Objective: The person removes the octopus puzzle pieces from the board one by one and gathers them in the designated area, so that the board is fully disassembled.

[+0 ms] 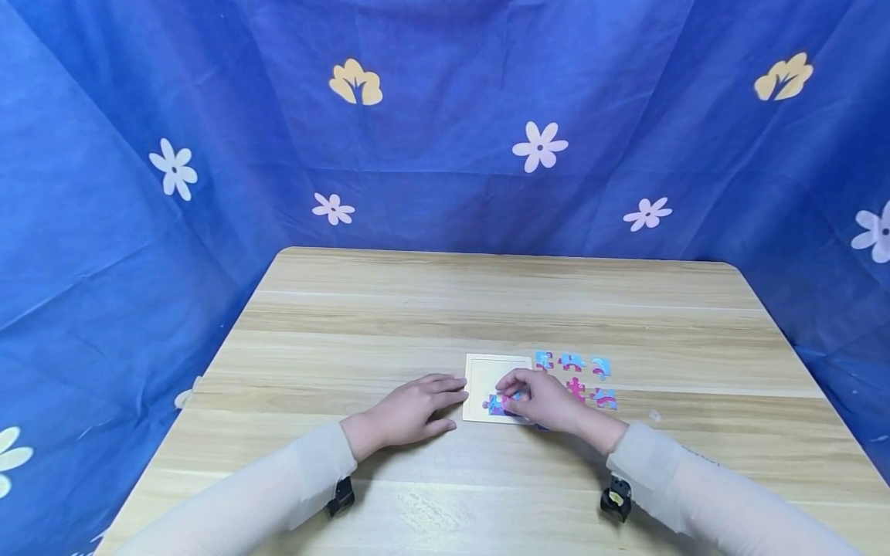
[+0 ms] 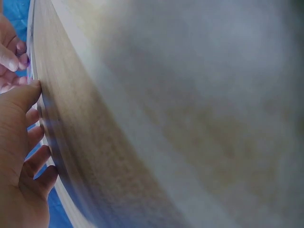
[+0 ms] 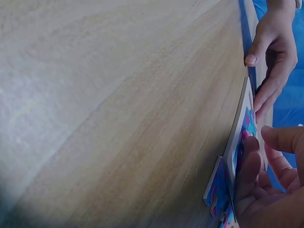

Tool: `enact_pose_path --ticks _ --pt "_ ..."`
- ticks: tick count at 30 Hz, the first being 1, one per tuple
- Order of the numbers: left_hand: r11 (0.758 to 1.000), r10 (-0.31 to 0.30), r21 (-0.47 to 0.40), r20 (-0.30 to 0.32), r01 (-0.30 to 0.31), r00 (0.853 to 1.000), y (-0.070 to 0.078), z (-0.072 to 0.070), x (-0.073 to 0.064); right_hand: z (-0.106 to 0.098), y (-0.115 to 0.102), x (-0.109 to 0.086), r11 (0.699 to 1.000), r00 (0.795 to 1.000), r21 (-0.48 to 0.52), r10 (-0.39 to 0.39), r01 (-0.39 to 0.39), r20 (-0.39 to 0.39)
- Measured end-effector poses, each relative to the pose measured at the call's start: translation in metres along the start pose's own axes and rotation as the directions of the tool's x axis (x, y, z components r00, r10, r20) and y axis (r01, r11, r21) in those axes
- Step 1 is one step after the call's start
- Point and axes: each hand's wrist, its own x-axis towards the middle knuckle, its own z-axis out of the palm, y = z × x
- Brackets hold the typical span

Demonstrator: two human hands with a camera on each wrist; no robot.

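A pale wooden puzzle tray (image 1: 487, 371) lies on the table. My left hand (image 1: 450, 403) rests flat beside it, straight fingers touching the tray's left edge; the left wrist view shows this hand (image 2: 19, 142) against the board's rim. My right hand (image 1: 509, 391) arches over the tray's lower part, thumb and fingers pinching a pink and blue puzzle piece (image 1: 497, 404) that sits in the tray. From the right wrist, the right hand (image 3: 266, 190) lies along the tray (image 3: 236, 137) with coloured pieces (image 3: 247, 124) under it.
Several loose blue and pink puzzle pieces (image 1: 575, 378) lie just right of the tray. The wooden table (image 1: 445, 309) stretches away behind them. Blue flowered cloth (image 1: 445, 116) hangs behind and at both sides. A small scrap (image 1: 655, 415) lies further right.
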Motion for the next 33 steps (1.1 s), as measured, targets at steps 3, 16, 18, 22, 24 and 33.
enact_pose_path --ticks 3,16,18,22,24,33 --pt "1.000 0.005 0.005 -0.003 -0.005 1.000 -0.001 0.000 0.000 0.000 -0.001 0.000 1.000 1.000 0.001 -0.002 0.002 -0.013" --pt "1.000 0.012 0.005 -0.003 -0.012 1.000 -0.002 0.000 0.001 -0.004 -0.002 0.004 1.000 1.000 -0.006 -0.026 0.026 0.000" --pt "1.000 0.010 0.004 0.000 -0.010 1.000 -0.002 0.000 0.000 -0.005 -0.001 0.004 1.000 1.000 -0.019 -0.025 0.025 0.009" --pt "1.000 0.006 0.004 0.003 -0.006 1.000 -0.002 0.000 0.000 -0.007 0.000 0.004 0.998 0.999 -0.055 -0.030 0.032 0.034" --pt "1.000 0.006 0.003 0.004 -0.006 1.000 -0.002 0.000 0.000 -0.008 0.001 0.005 0.997 0.998 -0.060 -0.040 0.043 0.042" --pt "1.000 0.012 0.004 -0.004 -0.012 1.000 -0.002 -0.001 0.000 -0.012 0.002 0.004 0.998 0.996 0.004 -0.063 0.063 0.058"
